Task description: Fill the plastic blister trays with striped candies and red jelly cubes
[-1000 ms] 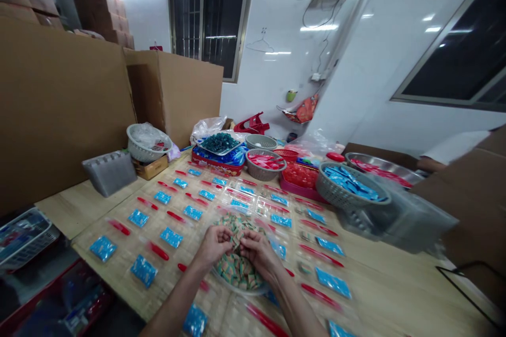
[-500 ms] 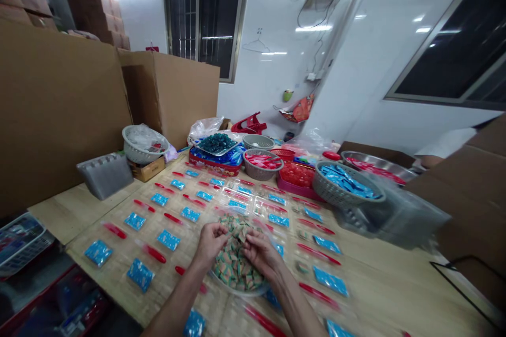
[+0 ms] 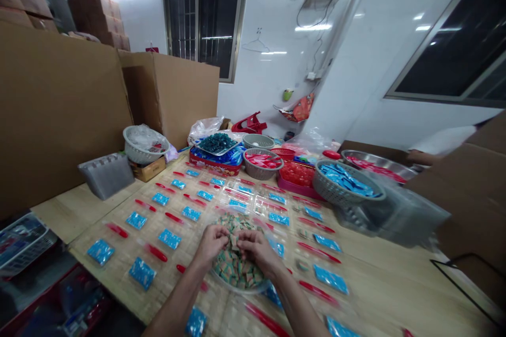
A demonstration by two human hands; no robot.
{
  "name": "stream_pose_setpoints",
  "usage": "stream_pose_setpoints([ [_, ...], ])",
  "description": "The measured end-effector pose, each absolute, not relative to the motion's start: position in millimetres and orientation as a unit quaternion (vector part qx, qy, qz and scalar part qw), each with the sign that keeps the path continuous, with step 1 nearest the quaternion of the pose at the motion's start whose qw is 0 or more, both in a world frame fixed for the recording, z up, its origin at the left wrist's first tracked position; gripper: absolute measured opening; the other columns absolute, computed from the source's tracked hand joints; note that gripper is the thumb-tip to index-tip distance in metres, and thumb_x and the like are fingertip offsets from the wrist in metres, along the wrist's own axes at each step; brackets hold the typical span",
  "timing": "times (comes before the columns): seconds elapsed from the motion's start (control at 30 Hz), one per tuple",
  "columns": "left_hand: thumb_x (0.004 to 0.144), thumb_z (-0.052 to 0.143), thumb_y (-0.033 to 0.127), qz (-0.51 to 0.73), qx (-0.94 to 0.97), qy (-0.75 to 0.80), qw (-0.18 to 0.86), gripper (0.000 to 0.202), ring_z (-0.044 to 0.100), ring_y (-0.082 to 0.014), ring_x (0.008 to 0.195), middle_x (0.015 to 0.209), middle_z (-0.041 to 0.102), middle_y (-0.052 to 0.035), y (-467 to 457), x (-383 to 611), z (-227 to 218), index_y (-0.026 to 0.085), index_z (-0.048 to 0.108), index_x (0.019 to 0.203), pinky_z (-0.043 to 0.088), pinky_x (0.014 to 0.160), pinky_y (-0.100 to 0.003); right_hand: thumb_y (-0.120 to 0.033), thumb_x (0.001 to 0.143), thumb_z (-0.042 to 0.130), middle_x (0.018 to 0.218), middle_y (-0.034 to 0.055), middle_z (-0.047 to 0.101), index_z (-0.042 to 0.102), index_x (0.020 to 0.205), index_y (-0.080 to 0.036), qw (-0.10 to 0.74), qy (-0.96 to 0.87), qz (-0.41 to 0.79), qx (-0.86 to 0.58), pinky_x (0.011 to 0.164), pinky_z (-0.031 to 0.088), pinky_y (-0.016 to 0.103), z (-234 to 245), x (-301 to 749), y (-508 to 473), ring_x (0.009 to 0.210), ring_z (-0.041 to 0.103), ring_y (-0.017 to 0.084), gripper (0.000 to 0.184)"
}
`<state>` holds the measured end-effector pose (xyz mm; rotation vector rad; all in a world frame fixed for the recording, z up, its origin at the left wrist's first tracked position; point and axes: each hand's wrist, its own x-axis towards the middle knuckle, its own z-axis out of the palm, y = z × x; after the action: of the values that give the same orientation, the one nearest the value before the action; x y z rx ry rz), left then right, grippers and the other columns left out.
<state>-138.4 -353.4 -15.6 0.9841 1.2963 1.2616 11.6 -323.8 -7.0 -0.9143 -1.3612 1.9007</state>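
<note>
Head view. Forearms: two, reaching in from the lower edge and converging over the table, wrists angled down. Left hand [image 3: 213,245] and right hand [image 3: 256,250]: fingers curled inward, meeting at centre. Main item: loose heap of small green-and-tan packets [image 3: 235,271], piled in a round clear plastic dish [image 3: 237,288], which sits on a woven bamboo mat [image 3: 118,268]. Grip: narrow pinch, both hands closed on one small packet [image 3: 235,242], held just above the heap. Surroundings: rows of blue sachets in clear sleeves [image 3: 169,238] alternating with red plastic sticks [image 3: 157,253] on the mat around the dish. Farther right: grey plastic basket [image 3: 328,192] heaped with more blue sachets.
</note>
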Motion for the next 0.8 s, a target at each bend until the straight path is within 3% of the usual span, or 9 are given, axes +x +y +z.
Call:
stream_pose_setpoints([
  [0.2,0.058,0.058,0.017,0.517,0.428,0.588,0.452,0.004,0.054,-0.0128,0.051,0.050,0.058,0.0025,-351.7,-140.2,-14.8,0.015,0.062,0.060,0.039,0.050,-0.021,-0.021,0.059,0.066,0.051,-0.0052,0.055,0.065,0.063,-0.016,0.294,-0.545,0.697,-0.362,0.043,0.037,0.019,-0.7,14.3,-327.2,0.042,0.045,0.007,0.007],
  [0.33,0.058,0.052,0.010,0.496,0.489,0.600,0.393,0.020,0.061,-0.0166,0.064,0.062,0.067,-0.0009,-353.3,-141.9,-13.3,0.015,0.069,0.066,0.045,0.062,-0.025,-0.021,0.059,0.067,0.053,-0.0057,0.054,0.065,0.068,-0.015,0.297,-0.550,0.689,-0.367,0.043,0.036,0.018,-1.1,15.6,-323.6,0.043,0.045,0.006,0.010],
  [0.47,0.064,0.053,0.017,0.478,0.505,0.555,0.457,0.020,0.058,-0.0144,0.054,0.057,0.064,-0.0001,-357.0,-141.1,-11.7,0.013,0.070,0.073,0.043,0.053,-0.023,-0.024,0.057,0.073,0.053,-0.0064,0.054,0.061,0.068,-0.016,0.326,-0.560,0.670,-0.362,0.041,0.036,0.018,-7.7,12.6,-319.0,0.043,0.044,0.007,0.018],
  [0.6,0.057,0.067,0.024,0.506,0.463,0.529,0.500,0.020,0.057,-0.0135,0.049,0.056,0.062,0.0000,-358.4,-140.9,-13.6,0.011,0.066,0.072,0.043,0.048,-0.023,-0.021,0.053,0.077,0.058,-0.0056,0.057,0.059,0.072,-0.017,0.351,-0.555,0.670,-0.347,0.046,0.038,0.018,-12.9,9.5,-319.3,0.050,0.049,0.008,0.027],
  [0.7,0.054,0.070,0.028,0.533,0.401,0.513,0.540,0.025,0.056,-0.0134,0.044,0.049,0.060,0.0017,-358.8,-143.0,-12.8,0.012,0.063,0.071,0.041,0.043,-0.022,-0.016,0.052,0.076,0.061,-0.0044,0.059,0.060,0.072,-0.016,0.356,-0.563,0.668,-0.333,0.052,0.040,0.019,-13.6,9.3,-320.5,0.056,0.052,0.009,0.026],
  [0.8,0.052,0.073,0.028,0.549,0.371,0.499,0.559,0.027,0.057,-0.0132,0.043,0.048,0.060,0.0022,-359.4,-145.4,-10.0,0.012,0.061,0.071,0.040,0.042,-0.021,-0.013,0.053,0.073,0.056,-0.0054,0.056,0.060,0.066,-0.016,0.368,-0.575,0.642,-0.350,0.048,0.037,0.018,-12.4,11.7,-319.4,0.051,0.049,0.008,0.019],
])
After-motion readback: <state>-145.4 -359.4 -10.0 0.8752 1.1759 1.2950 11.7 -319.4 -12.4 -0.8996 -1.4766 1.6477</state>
